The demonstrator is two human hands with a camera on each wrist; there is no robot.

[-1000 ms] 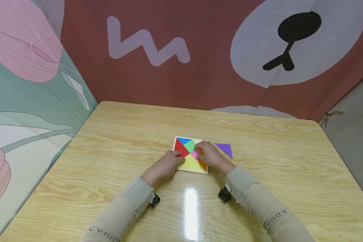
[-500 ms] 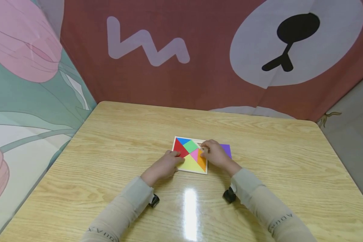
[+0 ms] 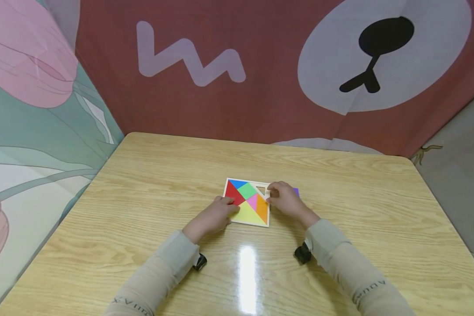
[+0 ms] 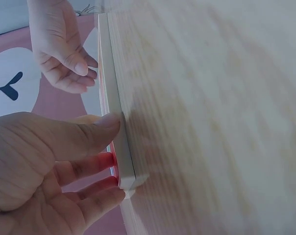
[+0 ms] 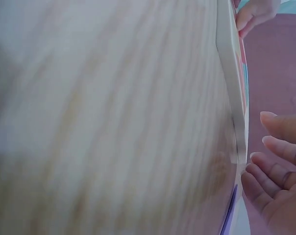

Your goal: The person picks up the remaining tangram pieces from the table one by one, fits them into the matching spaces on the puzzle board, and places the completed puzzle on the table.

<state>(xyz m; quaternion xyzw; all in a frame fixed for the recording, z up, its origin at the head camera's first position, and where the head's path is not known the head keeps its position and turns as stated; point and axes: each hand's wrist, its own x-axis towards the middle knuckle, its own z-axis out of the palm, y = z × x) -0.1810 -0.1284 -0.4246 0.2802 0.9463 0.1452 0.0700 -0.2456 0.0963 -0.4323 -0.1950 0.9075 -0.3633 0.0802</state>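
Observation:
A square tangram tray (image 3: 249, 224) lies flat on the table, with flat red, blue, green, pink, orange and yellow pieces set in it. Its upper right part is bare, with a triangular cut-out there. The left hand (image 3: 215, 213) holds the tray's near left corner; in the left wrist view its thumb (image 4: 96, 134) lies against the side and its fingertips reach over the red piece (image 3: 233, 193). Loosely bent and holding nothing, the right hand (image 3: 286, 199) hovers at the tray's right edge. A purple triangle (image 3: 296, 191) lies beyond it, mostly hidden by that hand.
The wood-grain table (image 3: 174, 166) extends on all sides of the tray, with a bright reflection near the front. A printed cloth (image 3: 205, 109) hangs behind the table's far edge. Each wrist carries a small black camera.
The right hand has drawn back rightward from over the pink and orange pieces to the tray's right edge, uncovering them and the cut-out, and now covers most of the purple triangle. The left hand stays put.

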